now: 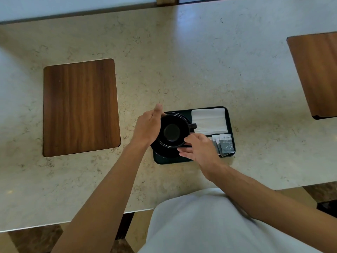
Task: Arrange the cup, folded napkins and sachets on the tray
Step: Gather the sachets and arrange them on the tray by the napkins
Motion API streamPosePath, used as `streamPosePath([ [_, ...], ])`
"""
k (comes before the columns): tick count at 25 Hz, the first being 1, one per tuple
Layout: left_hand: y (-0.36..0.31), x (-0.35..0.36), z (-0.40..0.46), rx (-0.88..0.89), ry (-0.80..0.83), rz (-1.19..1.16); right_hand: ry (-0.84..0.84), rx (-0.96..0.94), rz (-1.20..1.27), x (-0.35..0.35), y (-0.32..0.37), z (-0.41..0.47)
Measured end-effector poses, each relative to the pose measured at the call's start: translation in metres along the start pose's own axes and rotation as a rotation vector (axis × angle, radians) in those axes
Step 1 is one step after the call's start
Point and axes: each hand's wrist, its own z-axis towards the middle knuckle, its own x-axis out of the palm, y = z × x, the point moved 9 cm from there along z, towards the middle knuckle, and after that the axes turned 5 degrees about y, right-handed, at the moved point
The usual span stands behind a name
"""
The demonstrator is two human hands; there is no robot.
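A black tray (230,125) lies on the marble counter. On its left part a black cup (172,132) stands on a black saucer (164,151), handle pointing right. My left hand (147,127) grips the cup's left rim, thumb over the far edge. My right hand (197,146) touches the cup's near right side with its fingertips beside the saucer. Folded white napkins (208,121) lie at the tray's far right. Grey sachets (225,145) stand fanned at the tray's near right corner, partly hidden behind my right hand.
A wooden inlay panel (80,106) is set in the counter (182,61) to the left of the tray. Another wooden panel (315,73) sits at the far right. The counter's near edge runs just in front of my body.
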Motion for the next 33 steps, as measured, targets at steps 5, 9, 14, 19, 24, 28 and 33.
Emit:
streamPosePath([
  [5, 0.004, -0.005, -0.008, -0.016, -0.018, -0.039, 0.019, -0.023, -0.059, 0.001, 0.009, -0.001],
  [9, 0.015, -0.007, -0.014, -0.044, -0.012, -0.089, 0.005, -0.057, -0.146, 0.003, 0.019, -0.001],
  [14, 0.028, -0.006, -0.025, -0.058, -0.001, -0.151, -0.015, -0.096, -0.235, 0.001, 0.035, 0.000],
  [19, 0.041, 0.001, -0.040, -0.106, 0.001, -0.195, -0.038, -0.143, -0.304, 0.002, 0.045, 0.004],
  [24, 0.050, 0.004, -0.056, -0.183, -0.029, -0.275, -0.040, -0.141, -0.271, 0.004, 0.052, 0.007],
  [28, 0.058, 0.006, -0.065, -0.221, -0.037, -0.348, -0.048, -0.130, -0.258, 0.005, 0.055, 0.011],
  [33, 0.060, 0.010, -0.069, -0.269, -0.011, -0.398, -0.034, -0.129, -0.253, 0.008, 0.062, 0.017],
])
